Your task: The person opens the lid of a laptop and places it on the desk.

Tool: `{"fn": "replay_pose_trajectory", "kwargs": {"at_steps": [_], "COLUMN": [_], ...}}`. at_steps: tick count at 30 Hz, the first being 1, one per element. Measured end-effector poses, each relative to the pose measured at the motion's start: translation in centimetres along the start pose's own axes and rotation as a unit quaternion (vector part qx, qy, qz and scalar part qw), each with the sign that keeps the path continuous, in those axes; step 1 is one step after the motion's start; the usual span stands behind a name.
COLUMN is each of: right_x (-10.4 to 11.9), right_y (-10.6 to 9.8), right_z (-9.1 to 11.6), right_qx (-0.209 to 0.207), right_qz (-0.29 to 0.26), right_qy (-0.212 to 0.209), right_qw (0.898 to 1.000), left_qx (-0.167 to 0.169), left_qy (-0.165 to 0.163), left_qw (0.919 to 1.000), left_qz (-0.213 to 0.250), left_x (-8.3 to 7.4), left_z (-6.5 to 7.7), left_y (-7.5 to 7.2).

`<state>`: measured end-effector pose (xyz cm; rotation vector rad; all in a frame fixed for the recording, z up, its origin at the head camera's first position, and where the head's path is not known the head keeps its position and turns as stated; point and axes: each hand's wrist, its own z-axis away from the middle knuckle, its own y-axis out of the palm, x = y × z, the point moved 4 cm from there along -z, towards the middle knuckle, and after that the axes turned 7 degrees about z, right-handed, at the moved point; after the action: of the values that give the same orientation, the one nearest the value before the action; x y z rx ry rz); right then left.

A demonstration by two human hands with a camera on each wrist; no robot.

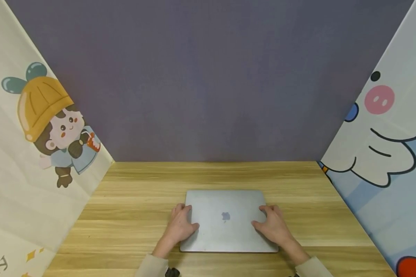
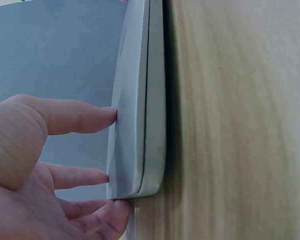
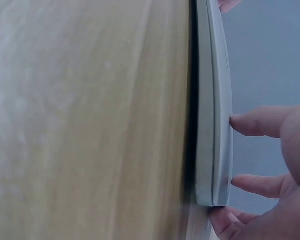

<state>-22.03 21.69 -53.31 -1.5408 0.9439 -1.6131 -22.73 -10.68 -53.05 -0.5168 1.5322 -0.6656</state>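
A closed silver laptop (image 1: 228, 234) with a darker apple logo on its lid lies flat on the wooden table. At its left side, my left hand (image 1: 181, 227) grips it, thumb and index fingertip on the lid and the other fingers at the edge. My right hand (image 1: 272, 227) holds the opposite side the same way. In the left wrist view, the laptop's lid (image 2: 127, 120) and base meet with only a thin seam between them. The right wrist view shows the thumb (image 3: 257, 121) pressing the lid while lower fingers curl at the laptop's corner.
The light wood-grain table (image 1: 124, 215) spreads around the laptop. A grey panel (image 1: 211, 84) rises behind it. A cream cloth with a cartoon child (image 1: 62, 127) hangs at left, and a cloth with a white cartoon pig (image 1: 402, 115) at right.
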Motion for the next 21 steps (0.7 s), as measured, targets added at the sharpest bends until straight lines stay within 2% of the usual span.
{"fn": "replay_pose_trajectory", "kwargs": {"at_steps": [7, 13, 21], "right_x": [0.0, -0.1, 0.0], "right_y": [-0.1, -0.2, -0.3], "right_z": [0.2, 0.7, 1.3], "right_qx": [-0.004, -0.005, 0.019], "right_qz": [0.004, 0.022, 0.08], "right_qy": [-0.014, -0.061, -0.107], "right_qw": [1.0, 0.998, 0.991], "left_qx": [-0.002, 0.008, 0.04], "left_qy": [0.001, 0.003, 0.047], "left_qw": [1.0, 1.0, 0.998], "left_qz": [-0.002, -0.002, -0.011], "left_x": [0.1, 0.3, 0.6], "left_z": [0.1, 0.5, 0.9], "left_y": [0.0, -0.1, -0.3]}}
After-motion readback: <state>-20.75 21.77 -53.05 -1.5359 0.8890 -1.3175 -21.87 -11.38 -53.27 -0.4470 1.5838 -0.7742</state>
